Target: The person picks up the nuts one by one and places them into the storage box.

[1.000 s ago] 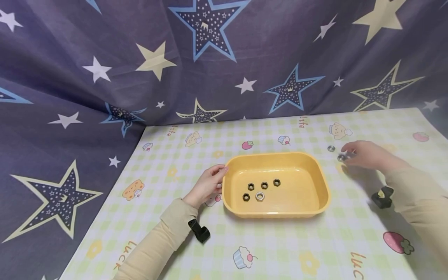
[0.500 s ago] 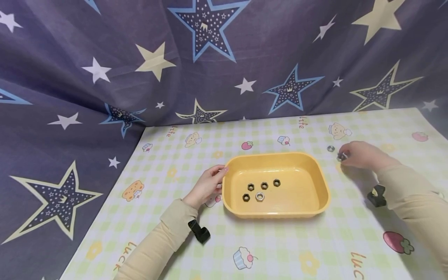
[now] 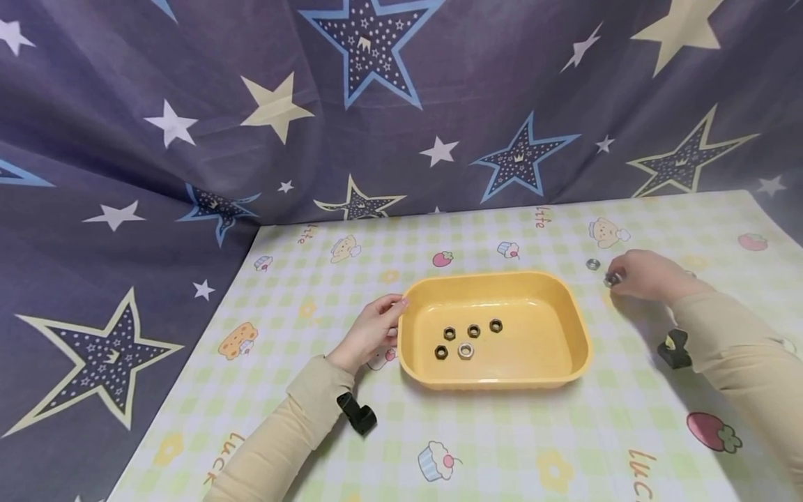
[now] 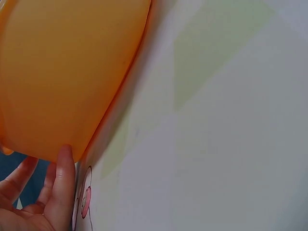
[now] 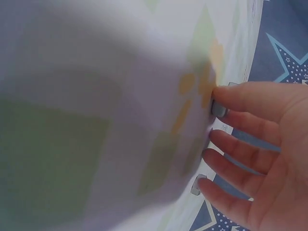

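Observation:
A yellow tray (image 3: 492, 383) stands on the table. My left hand (image 3: 366, 333) holds its left end, a fingertip at the rim and other fingers low against the outer wall; the left wrist view shows fingers (image 4: 62, 185) touching that wall. Several dark hex nuts (image 3: 473, 331) and one silver nut (image 3: 465, 351) lie inside. Right of the tray, at the table surface, my right hand (image 3: 646, 273) pinches a silver hex nut (image 5: 219, 109) between thumb and index finger. Another silver nut (image 3: 592, 264) lies just beyond it. By the little finger in the right wrist view is one more nut (image 5: 197, 185).
A checked tablecloth (image 3: 502, 446) with printed cartoon figures covers the table. A dark starry curtain (image 3: 439, 90) hangs behind the table and along its left side. Black wrist mounts (image 3: 357, 414) sit on both sleeves.
My right hand has moved slightly left and its fingers have come together on the nut. The left hand, the tray and the nuts inside have stayed in place.

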{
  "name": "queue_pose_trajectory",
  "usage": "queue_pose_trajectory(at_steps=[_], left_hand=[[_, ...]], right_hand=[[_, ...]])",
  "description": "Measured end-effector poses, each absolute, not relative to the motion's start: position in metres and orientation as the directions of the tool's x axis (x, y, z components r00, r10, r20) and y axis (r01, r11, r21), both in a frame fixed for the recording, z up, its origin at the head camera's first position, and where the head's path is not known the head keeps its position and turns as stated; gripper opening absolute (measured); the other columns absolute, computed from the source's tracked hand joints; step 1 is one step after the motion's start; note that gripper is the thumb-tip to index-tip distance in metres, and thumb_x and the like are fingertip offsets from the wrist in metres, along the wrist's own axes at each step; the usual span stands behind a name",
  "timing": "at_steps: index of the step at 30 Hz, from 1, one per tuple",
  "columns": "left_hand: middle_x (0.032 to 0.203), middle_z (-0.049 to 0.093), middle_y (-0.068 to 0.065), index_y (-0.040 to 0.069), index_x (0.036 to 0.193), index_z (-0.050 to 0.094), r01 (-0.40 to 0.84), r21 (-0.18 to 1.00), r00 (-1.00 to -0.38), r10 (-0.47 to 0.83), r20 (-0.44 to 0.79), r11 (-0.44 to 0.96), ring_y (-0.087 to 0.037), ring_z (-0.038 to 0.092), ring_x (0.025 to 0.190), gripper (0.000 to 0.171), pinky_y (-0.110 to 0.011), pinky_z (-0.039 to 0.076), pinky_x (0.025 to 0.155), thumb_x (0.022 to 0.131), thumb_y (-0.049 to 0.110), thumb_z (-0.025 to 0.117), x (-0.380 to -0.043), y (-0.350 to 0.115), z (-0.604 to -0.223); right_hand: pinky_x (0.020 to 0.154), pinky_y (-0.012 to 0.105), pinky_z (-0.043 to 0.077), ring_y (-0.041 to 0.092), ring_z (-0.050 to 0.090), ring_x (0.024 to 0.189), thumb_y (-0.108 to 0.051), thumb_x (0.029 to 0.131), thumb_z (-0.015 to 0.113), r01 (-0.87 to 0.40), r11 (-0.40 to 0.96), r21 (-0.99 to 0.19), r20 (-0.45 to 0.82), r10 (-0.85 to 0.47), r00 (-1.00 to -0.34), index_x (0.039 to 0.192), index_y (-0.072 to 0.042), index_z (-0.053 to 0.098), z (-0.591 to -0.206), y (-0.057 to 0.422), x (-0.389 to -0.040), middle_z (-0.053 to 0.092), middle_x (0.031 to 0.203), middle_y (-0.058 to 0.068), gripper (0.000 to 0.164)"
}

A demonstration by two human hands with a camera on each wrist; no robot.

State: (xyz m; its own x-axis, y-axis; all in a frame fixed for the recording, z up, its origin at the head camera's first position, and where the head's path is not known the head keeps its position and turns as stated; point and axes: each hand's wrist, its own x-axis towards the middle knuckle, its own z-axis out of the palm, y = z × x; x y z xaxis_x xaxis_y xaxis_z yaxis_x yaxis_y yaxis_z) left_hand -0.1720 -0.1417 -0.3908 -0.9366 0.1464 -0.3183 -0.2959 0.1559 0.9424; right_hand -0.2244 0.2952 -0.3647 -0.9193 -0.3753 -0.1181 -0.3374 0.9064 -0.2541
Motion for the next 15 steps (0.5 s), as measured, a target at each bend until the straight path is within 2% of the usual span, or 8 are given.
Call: queue_pose_trajectory(at_steps=[9,15], left_hand=[[0.089,0.058,-0.001,0.003,0.125,0.053,-0.293,0.943,-0.936,0.152,-0.316,0.155,-0.008,0.056,0.064,0.037,-0.024,0.052,0.057,0.1,0.029,0.049,-0.1729,-0.1414,-0.3892],[0.091,0.06,-0.003,0.005,0.123,0.056,-0.3,0.94,-0.936,0.139,-0.322,0.161,-0.009,0.06,0.068,0.035,-0.024,0.054,0.059,0.099,0.029,0.05,-0.1727,-0.1409,-0.3893]], right_hand=[[0.081,0.055,0.048,0.034,0.062,0.08,-0.009,0.076,0.069,-0.351,0.902,-0.252,-0.105,-0.386,-0.917,0.087,0.0,0.068,-0.3656,0.2963,-0.2252,0.068,0.083,0.014,0.015],[0.081,0.056,0.048,0.036,0.062,0.081,-0.009,0.076,0.069,-0.339,0.904,-0.262,-0.11,-0.377,-0.92,0.087,0.0,0.068,-0.366,0.296,-0.2252,0.068,0.084,0.016,0.014]])
